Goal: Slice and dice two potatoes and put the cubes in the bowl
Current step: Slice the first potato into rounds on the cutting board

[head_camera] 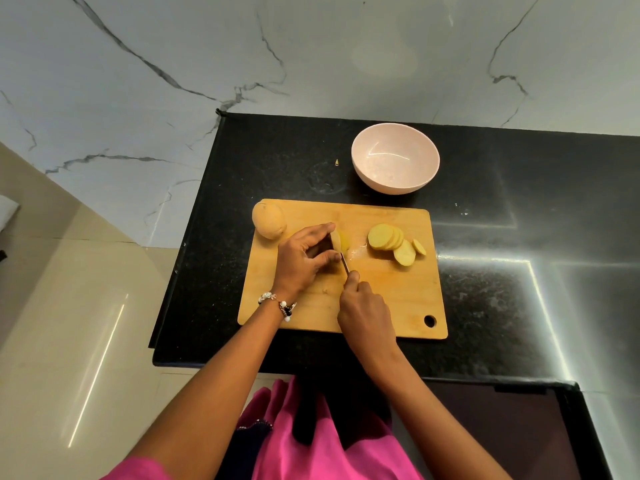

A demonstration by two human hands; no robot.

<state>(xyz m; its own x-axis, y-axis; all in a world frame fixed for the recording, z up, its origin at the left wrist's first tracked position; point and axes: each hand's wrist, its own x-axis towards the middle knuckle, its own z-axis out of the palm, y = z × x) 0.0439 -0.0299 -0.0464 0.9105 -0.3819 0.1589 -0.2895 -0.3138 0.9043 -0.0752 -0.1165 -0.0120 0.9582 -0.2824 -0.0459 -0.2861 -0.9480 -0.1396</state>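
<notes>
Pink clothing (pixel 311 455) fills the near edge. Beyond it, the right hand (pixel 365 315) grips a knife (pixel 345 263), its blade meeting the half-cut potato (pixel 341 241) that the left hand (pixel 304 258) pinches on the wooden cutting board (pixel 398 299). Round slices (pixel 393 242) lie just right of the blade; a whole potato (pixel 269 220) sits at the board's far-left corner. An empty pink bowl (pixel 395 163) stands beyond on the black worktop (pixel 502 220).
</notes>
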